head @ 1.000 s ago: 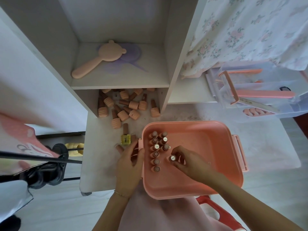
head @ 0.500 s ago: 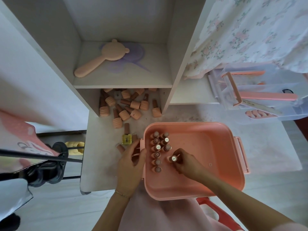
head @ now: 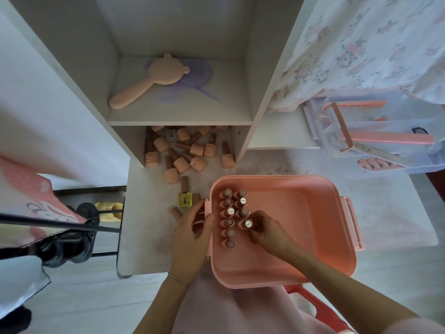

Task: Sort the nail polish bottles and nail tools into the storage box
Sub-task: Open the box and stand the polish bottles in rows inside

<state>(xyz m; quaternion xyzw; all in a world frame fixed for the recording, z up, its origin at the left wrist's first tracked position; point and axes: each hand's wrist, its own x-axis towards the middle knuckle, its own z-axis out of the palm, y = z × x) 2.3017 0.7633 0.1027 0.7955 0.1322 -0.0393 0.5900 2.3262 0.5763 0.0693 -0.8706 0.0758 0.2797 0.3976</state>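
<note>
Now R hand (head: 267, 231) fingers (head: 255, 224) pinch bottle (head: 247, 224), upright in box (head: 313, 213).

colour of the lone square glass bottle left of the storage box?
Yellow, with a brown cap: the square glass bottle beside the pink plastic storage box. Head view.

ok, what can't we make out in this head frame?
- Bottle body: the right hand covers it; only the cap shows.
- Left hand contents: the palm faces down and hides them.
- Cap labels: too small to read.
- Pile back row: the shelf edge hides it.
- Clear organizer: cut by the right edge.
</note>
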